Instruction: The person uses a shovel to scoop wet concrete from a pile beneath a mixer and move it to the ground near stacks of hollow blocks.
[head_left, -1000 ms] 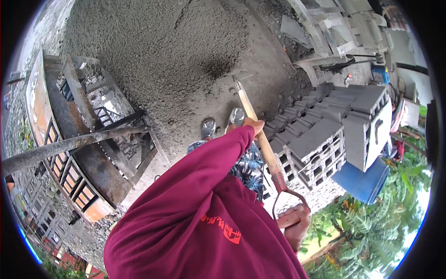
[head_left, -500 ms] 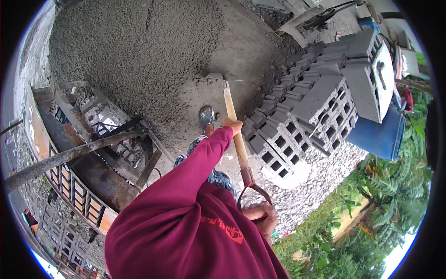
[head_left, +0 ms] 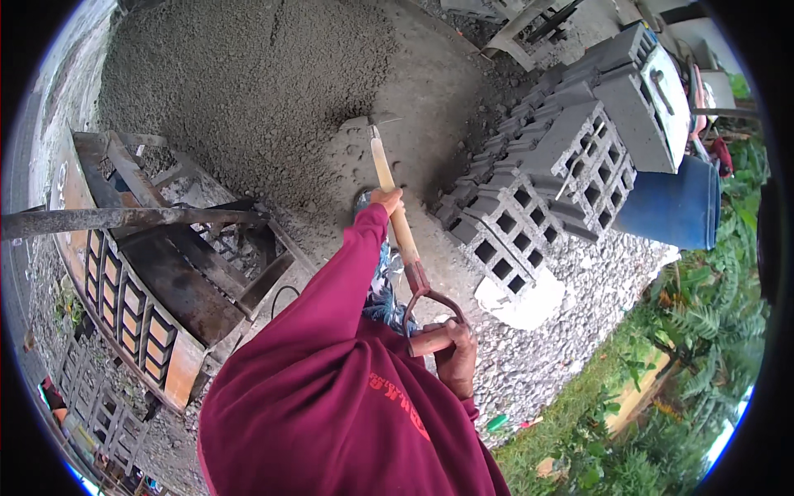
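I hold a shovel (head_left: pixel 395 217) with a pale wooden shaft and a reddish D-shaped grip. My left hand (head_left: pixel 385 199) is closed around the shaft about midway, at the end of a dark red sleeve. My right hand (head_left: pixel 456 354) grips the D-handle close to my body. The shovel blade (head_left: pixel 357 125) rests flat at the edge of a big heap of grey sand-cement mix (head_left: pixel 248 83), pointing away from me.
A block-moulding machine (head_left: pixel 165 273) of rusty metal with a long lever bar stands on my left. Stacked grey hollow concrete blocks (head_left: pixel 546 182) rise on my right, with a blue drum (head_left: pixel 674 207) behind them. Gravel and green plants lie at lower right.
The view has swung so the heap and blocks shifted upward and right. The shovel has pushed forward, its blade now at the heap's edge; both hands keep their grip.
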The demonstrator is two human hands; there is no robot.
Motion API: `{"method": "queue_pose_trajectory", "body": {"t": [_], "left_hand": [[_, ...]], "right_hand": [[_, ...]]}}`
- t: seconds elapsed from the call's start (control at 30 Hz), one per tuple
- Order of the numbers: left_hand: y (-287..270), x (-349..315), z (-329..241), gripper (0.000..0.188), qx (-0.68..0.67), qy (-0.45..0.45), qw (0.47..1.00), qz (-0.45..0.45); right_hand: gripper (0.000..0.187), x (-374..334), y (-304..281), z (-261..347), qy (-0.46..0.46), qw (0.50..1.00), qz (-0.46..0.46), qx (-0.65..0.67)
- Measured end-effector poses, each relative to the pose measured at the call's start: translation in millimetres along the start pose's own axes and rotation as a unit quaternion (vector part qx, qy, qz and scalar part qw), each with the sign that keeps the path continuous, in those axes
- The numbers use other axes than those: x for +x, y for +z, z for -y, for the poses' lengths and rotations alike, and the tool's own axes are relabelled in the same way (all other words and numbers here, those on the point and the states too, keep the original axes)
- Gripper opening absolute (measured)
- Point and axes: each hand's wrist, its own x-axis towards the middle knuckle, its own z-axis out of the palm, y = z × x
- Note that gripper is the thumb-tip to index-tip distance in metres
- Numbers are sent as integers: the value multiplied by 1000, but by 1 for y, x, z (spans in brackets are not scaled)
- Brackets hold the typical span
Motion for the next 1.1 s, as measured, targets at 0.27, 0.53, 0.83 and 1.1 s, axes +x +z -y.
{"method": "queue_pose_trajectory", "body": {"t": [0.27,0.53,0.83,1.1], "left_hand": [[21,-56,38,24,-116,-78,990,18],[48,-53,23,29,138,-42,990,-10],[50,-65,-52,48,342,-64,936,48],[46,-93,-21,50,296,-4,954,39]], "right_hand": [[37,-44,32,34,-113,963,-67,-233],[72,-80,102,68,-175,878,-155,-418],[46,-49,124,50,-300,691,134,-643],[29,-68,91,43,-165,929,-34,-331]]}}
